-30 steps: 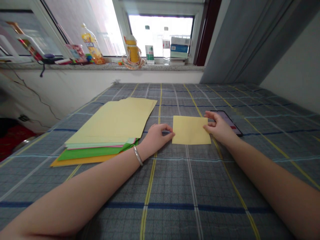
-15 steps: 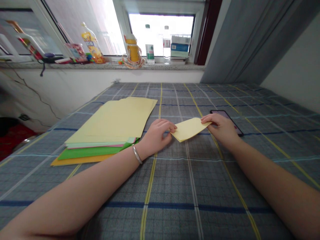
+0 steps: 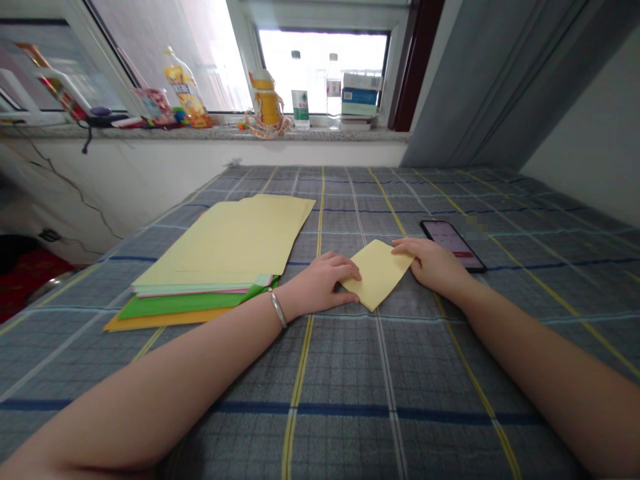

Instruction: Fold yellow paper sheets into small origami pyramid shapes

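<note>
A pale yellow paper sheet [image 3: 377, 273] lies turned on the checked cloth, one corner pointing towards me. My left hand [image 3: 325, 283] rests on its left corner, with fingers curled over the edge. My right hand [image 3: 433, 263] presses its fingertips on the sheet's upper right edge. A silver bangle [image 3: 277, 310] circles my left wrist. Left of that hand lies a stack of coloured paper [image 3: 230, 243], pale yellow on top, with pink, green and orange sheets beneath.
A smartphone [image 3: 453, 245] lies just beyond my right hand on the grey-blue checked bedspread [image 3: 380, 373]. A wall and window sill [image 3: 210, 133] with several bottles stand at the far edge. A grey curtain [image 3: 480, 80] hangs at the right.
The sheet was flat and square to the cloth, then tilted up between my hands, and now lies turned diagonally. My right hand has moved back off the phone.
</note>
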Demonstrator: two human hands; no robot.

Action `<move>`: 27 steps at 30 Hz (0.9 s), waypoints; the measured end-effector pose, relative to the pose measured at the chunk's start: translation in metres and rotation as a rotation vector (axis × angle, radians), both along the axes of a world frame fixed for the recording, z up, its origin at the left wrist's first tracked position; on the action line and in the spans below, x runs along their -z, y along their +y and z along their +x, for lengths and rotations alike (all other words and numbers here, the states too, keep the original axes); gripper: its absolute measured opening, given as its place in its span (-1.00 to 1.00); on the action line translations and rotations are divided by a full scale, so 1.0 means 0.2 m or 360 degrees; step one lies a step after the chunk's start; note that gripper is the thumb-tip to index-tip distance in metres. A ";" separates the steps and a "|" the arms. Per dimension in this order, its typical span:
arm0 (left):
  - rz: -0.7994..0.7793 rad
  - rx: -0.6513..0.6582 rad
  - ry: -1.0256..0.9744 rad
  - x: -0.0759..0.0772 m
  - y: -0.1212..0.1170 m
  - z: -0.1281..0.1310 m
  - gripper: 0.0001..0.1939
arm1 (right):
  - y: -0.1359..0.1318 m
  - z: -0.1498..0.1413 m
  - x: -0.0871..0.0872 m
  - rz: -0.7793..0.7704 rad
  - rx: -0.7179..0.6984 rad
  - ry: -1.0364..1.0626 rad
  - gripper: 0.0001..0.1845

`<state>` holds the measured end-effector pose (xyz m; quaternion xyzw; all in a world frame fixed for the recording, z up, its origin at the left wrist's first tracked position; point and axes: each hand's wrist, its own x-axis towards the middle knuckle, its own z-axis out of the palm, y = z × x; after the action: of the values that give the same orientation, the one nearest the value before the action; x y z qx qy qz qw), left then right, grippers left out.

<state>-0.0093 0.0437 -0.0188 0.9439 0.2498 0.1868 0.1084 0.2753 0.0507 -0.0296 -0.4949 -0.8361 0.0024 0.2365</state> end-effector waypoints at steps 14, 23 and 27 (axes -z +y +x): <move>-0.0025 -0.0296 -0.0260 0.02 0.02 0.00 -0.84 | -0.01 -0.01 -0.02 -0.0018 0.0507 0.0322 -0.77; -0.0319 -0.0618 -0.0487 0.05 0.05 0.00 -0.73 | -0.06 -0.05 -0.05 0.0493 0.0106 0.0419 -0.73; -0.0492 -0.0678 -0.0783 0.09 0.09 -0.01 -0.61 | -0.07 -0.08 -0.05 0.0219 -0.0293 0.0116 -0.65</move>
<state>-0.0116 0.0625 -0.0360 0.7699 0.4325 0.3869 0.2654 0.2585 0.0365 -0.0193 -0.3983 -0.8671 -0.0153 0.2988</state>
